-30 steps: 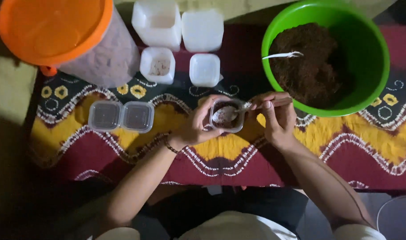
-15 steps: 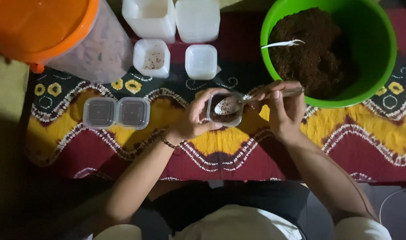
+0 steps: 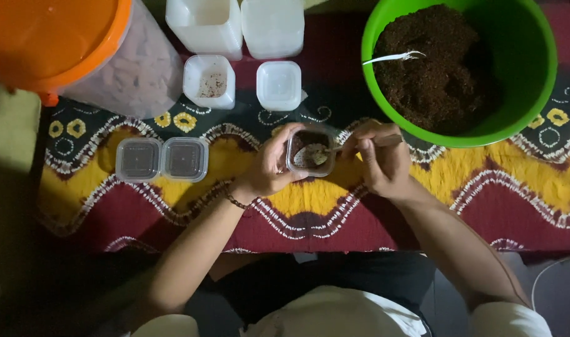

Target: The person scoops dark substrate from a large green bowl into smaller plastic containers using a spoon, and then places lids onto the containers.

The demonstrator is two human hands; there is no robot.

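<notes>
My left hand [image 3: 271, 163] grips a small clear plastic cup [image 3: 310, 153] partly filled with dark brown crumbly stuff, held just above the patterned cloth. My right hand [image 3: 380, 163] pinches the handle of a metal spoon [image 3: 316, 154] whose bowl rests inside that cup. Up and to the right stands a big green bowl [image 3: 534, 93] heaped with the same brown stuff, a white plastic utensil [image 3: 394, 57] stuck in it.
Two lidded filled cups [image 3: 162, 160] sit side by side at the left. Behind are a small open cup [image 3: 209, 81], a small lid-like tub [image 3: 279, 85], two taller white tubs [image 3: 238, 22] and an orange-lidded jar [image 3: 79, 43]. A red, yellow and black cloth [image 3: 484, 200] covers the table.
The spoon's bowl has sunk lower into the cup and both hands have shifted slightly. The view has drifted a little upward and left.
</notes>
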